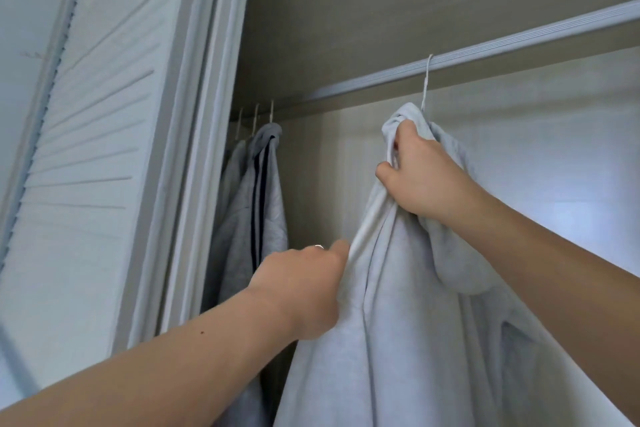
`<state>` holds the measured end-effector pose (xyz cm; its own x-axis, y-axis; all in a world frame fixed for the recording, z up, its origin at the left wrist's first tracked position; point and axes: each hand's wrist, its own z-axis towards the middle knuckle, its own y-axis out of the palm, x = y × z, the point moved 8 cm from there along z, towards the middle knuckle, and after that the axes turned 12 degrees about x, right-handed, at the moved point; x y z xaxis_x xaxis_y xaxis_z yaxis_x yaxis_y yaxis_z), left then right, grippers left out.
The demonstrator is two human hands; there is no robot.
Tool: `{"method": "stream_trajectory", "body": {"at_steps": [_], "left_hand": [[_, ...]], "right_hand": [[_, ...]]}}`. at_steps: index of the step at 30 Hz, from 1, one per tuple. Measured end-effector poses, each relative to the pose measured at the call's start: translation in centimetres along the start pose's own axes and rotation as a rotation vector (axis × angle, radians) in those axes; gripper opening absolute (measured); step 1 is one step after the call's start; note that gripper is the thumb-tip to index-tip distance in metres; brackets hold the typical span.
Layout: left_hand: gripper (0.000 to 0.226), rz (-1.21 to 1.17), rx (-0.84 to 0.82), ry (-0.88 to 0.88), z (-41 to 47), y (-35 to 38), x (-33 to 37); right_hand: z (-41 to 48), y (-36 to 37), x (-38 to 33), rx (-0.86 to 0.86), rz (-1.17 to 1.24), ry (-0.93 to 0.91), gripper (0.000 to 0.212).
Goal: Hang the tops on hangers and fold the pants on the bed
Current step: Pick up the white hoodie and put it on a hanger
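Observation:
A pale grey hooded top (408,340) hangs from a white hanger whose hook (426,80) sits over the wardrobe rail (519,36). My right hand (420,172) grips the bunched fabric at the neck, just under the hook. Lower down, my left hand (306,288) pinches the top's left edge, with a ring showing on one finger. The hanger's body is hidden inside the fabric, and the hood droops behind my right wrist.
At the rail's far left, a grey top with dark stripes (258,204) and other garments hang on hangers. A white louvred wardrobe door (86,149) stands at the left. Bare rail stretches between the two hanging groups and to the right.

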<state>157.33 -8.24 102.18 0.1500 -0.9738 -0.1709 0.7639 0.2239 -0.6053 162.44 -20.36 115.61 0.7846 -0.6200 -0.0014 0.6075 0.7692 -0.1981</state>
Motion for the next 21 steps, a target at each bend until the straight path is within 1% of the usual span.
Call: {"method": "stream_trajectory", "body": {"at_steps": [6, 9, 13, 15, 18, 21], "left_hand": [[0.029, 0.103, -0.055, -0.091, -1.5, -0.2, -4.4], [0.029, 0.172, -0.049, -0.106, -1.9, -0.3, -5.6], [0.041, 0.241, -0.048, -0.093, -2.0, 0.2, -5.8], [0.044, 0.265, -0.053, -0.109, -1.8, 0.3, -6.0], [0.045, 0.263, -0.056, -0.137, -1.5, 0.3, -6.3], [0.044, 0.266, -0.075, -0.148, -1.5, 0.3, -6.3]], "right_hand": [[1.2, 6.9, -2.4, -0.062, 0.2, 0.043, 0.021], [1.9, 10.3, -3.7, -0.114, 0.269, 0.072, 0.017], [3.0, 14.1, -5.0, -0.171, 0.367, 0.106, 0.01], [3.5, 15.8, -5.1, -0.202, 0.403, 0.132, 0.015], [3.9, 17.4, -4.2, -0.235, 0.414, 0.185, 0.03], [4.0, 18.5, -3.2, -0.236, 0.41, 0.2, 0.037]]}}
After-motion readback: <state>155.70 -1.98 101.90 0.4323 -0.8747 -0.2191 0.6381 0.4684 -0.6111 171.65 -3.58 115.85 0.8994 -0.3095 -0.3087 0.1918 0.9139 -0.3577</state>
